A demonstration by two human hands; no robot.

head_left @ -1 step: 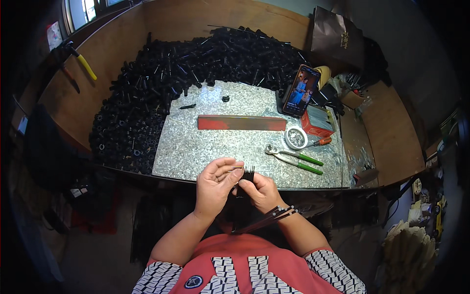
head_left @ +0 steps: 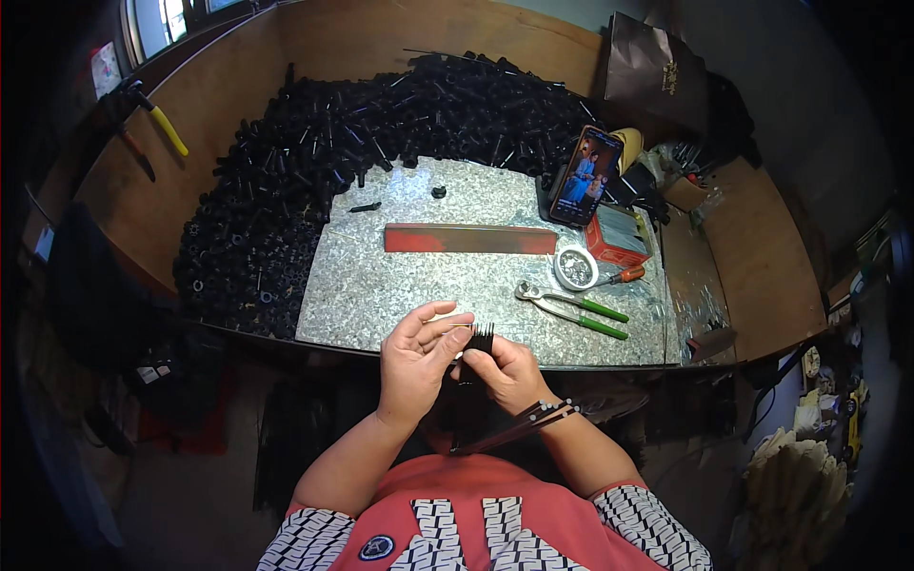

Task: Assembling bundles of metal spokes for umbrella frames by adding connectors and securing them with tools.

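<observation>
My right hand (head_left: 512,376) grips a black comb-like piece (head_left: 483,343) just over the table's front edge, its thin teeth pointing up. Beside it, my left hand (head_left: 419,352) has thumb and fingers pinched together at the piece's left side. A thin yellowish sliver shows at those fingertips, too small to name. The little bit of pale material under the left thumb is also unclear. Thin dark rods with pale round ends (head_left: 552,411) lie slanting across my right wrist, and their lower ends reach toward my lap.
Dark tubular parts (head_left: 400,119) are heaped behind and left of the speckled board (head_left: 371,285). On it lie a red-and-dark bar (head_left: 471,239), green-handled pincers (head_left: 576,311), a white bowl of small metal bits (head_left: 576,268), a screwdriver (head_left: 624,276), a red box (head_left: 619,238) and a propped phone (head_left: 586,176).
My left fingers have lifted very slightly, and the yellowish sliver at their tips shows less. The right hand and the things on the board stay put.
</observation>
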